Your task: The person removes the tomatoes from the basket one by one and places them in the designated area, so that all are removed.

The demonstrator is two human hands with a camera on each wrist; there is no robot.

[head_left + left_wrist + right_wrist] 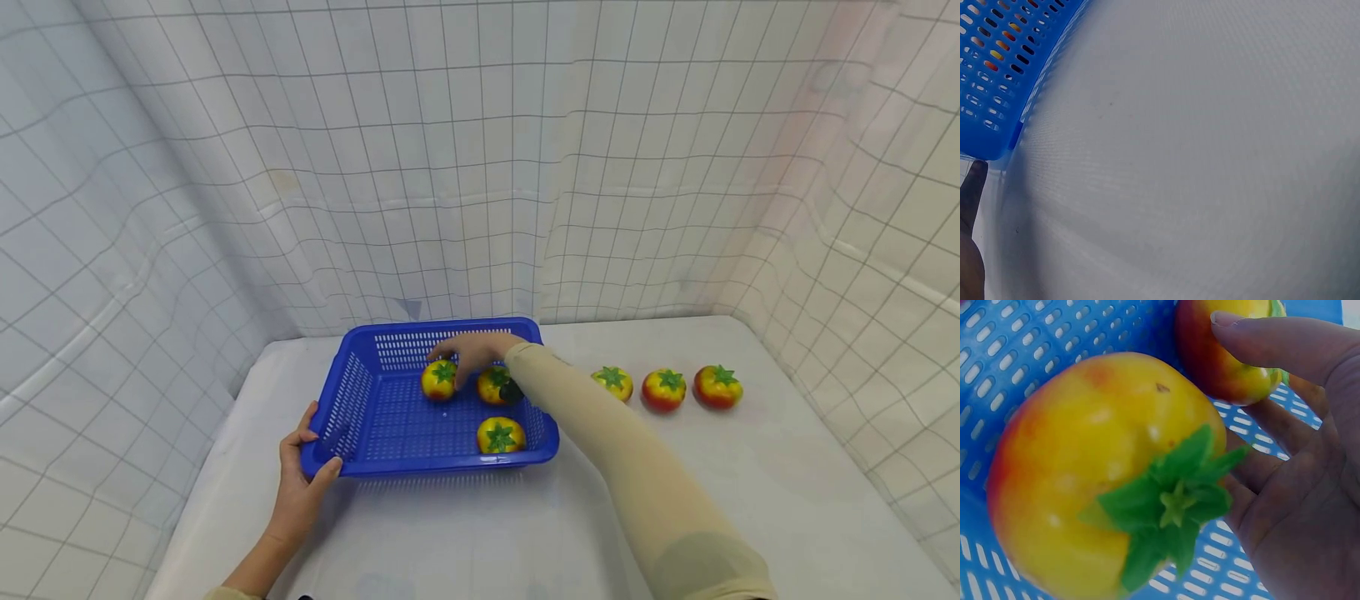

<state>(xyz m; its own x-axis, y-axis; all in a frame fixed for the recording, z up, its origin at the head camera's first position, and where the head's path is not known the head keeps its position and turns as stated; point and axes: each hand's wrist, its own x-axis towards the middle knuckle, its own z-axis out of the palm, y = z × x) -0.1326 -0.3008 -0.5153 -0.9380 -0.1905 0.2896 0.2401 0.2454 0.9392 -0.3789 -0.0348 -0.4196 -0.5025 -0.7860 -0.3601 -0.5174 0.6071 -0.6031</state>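
The left tomato is sitting inside the blue basket, towards its back and right of its centre, and is showing glossy yellow skin that is turning red low on its side, with a green star of pointed leaves on top. The right hand is reaching over it from the right, its thumb bending against the near side and its fingers arching round the back, so the gap between them is just tomato-wide; the fingertips are partly hidden, so how firmly they are pressing I can't quite tell. Just to the right, under the wrist, the middle tomato is lying partly covered; the right wrist view is showing it large, mostly yellow, blushing orange-red along one edge, with a small brown fleck in its skin and a pale green stem nub amid its leaves. The front tomato is resting in the near right corner, its leaves facing up. The left hand is gripping the basket's near left corner, thumb hooking over the front rim and fingers curling at the left side. Outside, on the white table, three more tomatoes are lying in a row to the right, the leftmost partly hidden by the sleeve.
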